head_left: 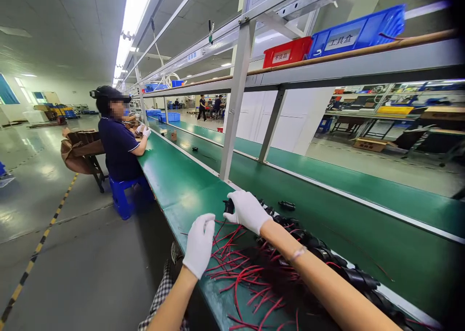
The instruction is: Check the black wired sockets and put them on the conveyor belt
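Nearest the camera, two bare forearms ending in white gloves are stretched over the near edge of a green workbench [174, 186]. Furthest left, well apart from these, a co-worker [119, 142] in a dark shirt and cap is seated on a blue stool [125, 195] at the same bench, gloved hands raised to the bench edge, with brown cardboard stacked behind.

Moving right, the left hand [199, 244] is held at the bench edge with its fingers curled together; red wires [236, 268] run just beside the fingertips, but whether one is pinched cannot be told, since the palm side is turned away. Just to its right, the right hand [247, 210] is closed on a small black part [228, 206], which shows at the thumb side, lifted slightly above the bench, seemingly so that its end can be reached by the other hand.

Under and beyond the right forearm, a heap of red wires is spread on the bench, and a row of black parts [327, 256] is laid along the white strip that borders the green conveyor belt [345, 224], apparently kept within easy reach. One more black part [286, 205] lies alone on the belt, near the right hand. Overhead to the right, a red bin [286, 52] and a blue bin [359, 31] are set on the upper shelf, clear of the working surface.
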### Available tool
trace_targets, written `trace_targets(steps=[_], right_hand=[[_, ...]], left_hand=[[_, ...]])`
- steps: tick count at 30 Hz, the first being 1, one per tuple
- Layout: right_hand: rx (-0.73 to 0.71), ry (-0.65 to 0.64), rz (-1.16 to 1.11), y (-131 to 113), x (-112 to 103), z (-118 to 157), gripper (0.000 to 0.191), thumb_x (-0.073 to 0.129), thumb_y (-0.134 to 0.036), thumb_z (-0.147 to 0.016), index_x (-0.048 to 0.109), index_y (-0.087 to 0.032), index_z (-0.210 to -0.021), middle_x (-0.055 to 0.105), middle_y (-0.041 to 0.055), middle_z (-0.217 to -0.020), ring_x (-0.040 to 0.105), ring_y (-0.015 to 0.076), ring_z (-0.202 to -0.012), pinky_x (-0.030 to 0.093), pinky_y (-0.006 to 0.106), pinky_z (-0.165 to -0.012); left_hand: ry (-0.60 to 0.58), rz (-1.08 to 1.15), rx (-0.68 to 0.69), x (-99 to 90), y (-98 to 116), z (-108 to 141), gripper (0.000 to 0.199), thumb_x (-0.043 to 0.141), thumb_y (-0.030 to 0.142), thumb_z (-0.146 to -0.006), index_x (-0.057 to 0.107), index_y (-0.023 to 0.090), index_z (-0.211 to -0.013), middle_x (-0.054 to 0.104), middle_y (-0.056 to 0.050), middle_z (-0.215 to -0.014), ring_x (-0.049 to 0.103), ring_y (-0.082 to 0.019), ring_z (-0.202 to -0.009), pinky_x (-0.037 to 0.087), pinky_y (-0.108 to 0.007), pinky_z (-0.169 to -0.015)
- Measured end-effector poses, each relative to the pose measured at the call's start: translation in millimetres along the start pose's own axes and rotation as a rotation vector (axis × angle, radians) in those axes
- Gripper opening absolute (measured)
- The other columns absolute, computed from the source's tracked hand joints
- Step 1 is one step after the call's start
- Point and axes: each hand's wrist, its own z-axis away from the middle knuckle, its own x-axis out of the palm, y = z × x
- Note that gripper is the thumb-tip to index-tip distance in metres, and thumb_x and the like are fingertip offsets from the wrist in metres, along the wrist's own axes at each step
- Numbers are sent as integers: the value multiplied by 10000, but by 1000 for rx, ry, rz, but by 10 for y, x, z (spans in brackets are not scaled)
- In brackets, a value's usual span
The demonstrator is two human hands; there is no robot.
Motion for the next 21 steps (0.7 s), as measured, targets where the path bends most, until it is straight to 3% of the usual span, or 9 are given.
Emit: trace_targets(steps=[2,5,7,9,10,12,15,18,21], right_hand=[[-64,118,-2,-170,-174,245,375,688,-390,-898,621,-115,-1144,634,120,-1109,591,294,-1052,480,475,-924],[-148,229,-23,-338,-331,701,292,684,-217,-842,644,-89,-1101,662,148,-1007,618,312,-925,498,451,-834],[-227,316,-73,-341,-367,1024,454,724,-234,-814,586,-85,-1220,662,168,-1078,621,327,-953,507,457,-848],[-293,445,-219,-272,-377,1329,627,740,-349,-845,463,-124,-1359,628,172,-1192,604,329,-1048,513,459,-895],[-297,507,-321,-228,-381,1466,616,708,-402,-884,429,-167,-1381,617,156,-1213,601,313,-1070,522,444,-899],[-253,581,-534,-159,-393,1691,398,613,-388,-966,465,-271,-1317,636,87,-1143,626,256,-1014,549,378,-842],[-209,519,-766,-149,-406,1887,66,564,-258,-993,574,-314,-1026,636,2,-914,634,181,-819,550,281,-703],[-236,427,-925,-211,-396,1947,130,569,-195,-971,569,-273,-867,606,-16,-826,609,153,-738,538,246,-662],[-250,415,-1002,-259,-382,1958,137,574,-164,-957,564,-262,-863,610,-28,-822,605,138,-741,534,224,-689]], left_hand=[[-33,-15,-1,42,107,-43,391,539,451,-896,589,168,-1162,635,-125,-1222,570,-248,-1132,384,-409,-1051],[-161,8,14,84,328,103,346,597,474,-866,625,178,-1043,696,-87,-1061,614,-238,-985,470,-375,-913],[-278,77,29,76,445,299,364,588,502,-873,629,177,-1032,701,-70,-1033,615,-226,-963,482,-347,-877],[-445,255,30,59,479,518,434,549,528,-902,615,164,-1129,692,-74,-1041,625,-217,-958,471,-346,-899],[-518,379,24,59,460,621,468,517,547,-917,613,155,-1153,692,-77,-997,638,-211,-915,472,-349,-886],[-619,624,-8,101,362,802,538,450,592,-933,622,130,-1151,675,-67,-822,646,-189,-742,484,-341,-786],[-705,893,-122,263,160,1001,602,430,638,-917,660,103,-1067,566,-16,-598,550,-133,-510,431,-267,-571],[-763,1171,-243,438,46,1133,679,428,701,-879,705,85,-951,445,30,-488,404,-85,-400,323,-228,-462],[-783,1284,-349,514,78,1218,728,463,779,-800,725,100,-831,375,46,-414,370,-86,-394,327,-248,-500]])
